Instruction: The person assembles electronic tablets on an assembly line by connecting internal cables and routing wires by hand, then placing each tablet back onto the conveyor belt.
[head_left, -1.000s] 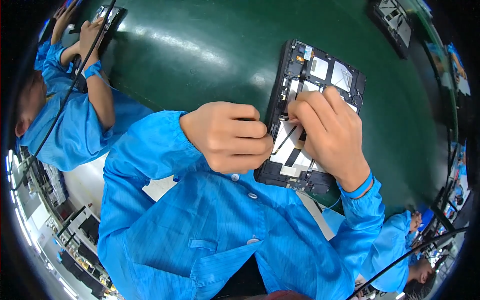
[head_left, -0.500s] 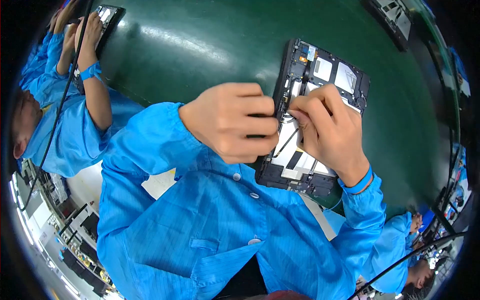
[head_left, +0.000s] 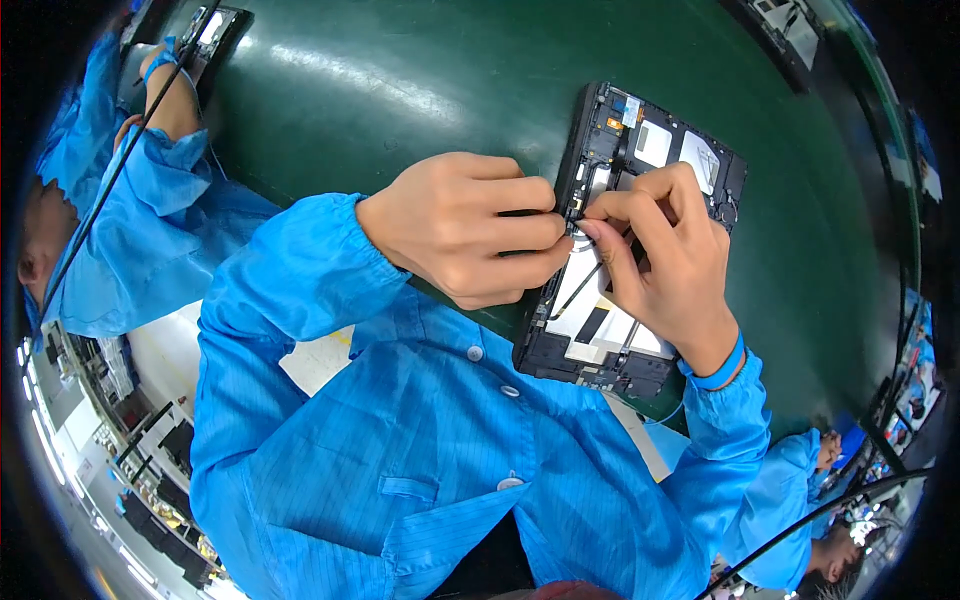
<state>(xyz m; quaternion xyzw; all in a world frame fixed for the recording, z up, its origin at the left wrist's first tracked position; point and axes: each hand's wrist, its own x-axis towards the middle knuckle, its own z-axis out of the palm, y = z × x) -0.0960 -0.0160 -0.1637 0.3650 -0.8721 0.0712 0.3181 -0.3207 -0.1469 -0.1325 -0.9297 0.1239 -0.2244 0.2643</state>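
Observation:
An opened tablet point(head_left: 648, 372), black-framed with pale silver inner plates, lies at a tilt in front of me, its inside facing up. My left hand point(head_left: 470, 230) is closed, its bent fingertips against the tablet's left edge; the thumb is hidden. From the right, my right hand point(head_left: 672, 250) reaches over the tablet with thumb and forefinger pinched near that same edge. A thin black cable point(head_left: 575, 292) runs across the silver plate up to this pinch, and its end is hidden by the fingers. A blue band circles my right wrist.
The tablet rests on a green tabletop point(head_left: 400, 130). Another opened device point(head_left: 788, 35) lies at the far right, and one more point(head_left: 215, 35) at the far left beside a co-worker's arm point(head_left: 175, 105). A second co-worker's sleeve point(head_left: 780, 500) shows at lower right.
My left hand has shifted slightly right, closer to the pinch of my right hand. The tablet sits a touch farther right. At far left, the co-worker's arm has drawn back from the device.

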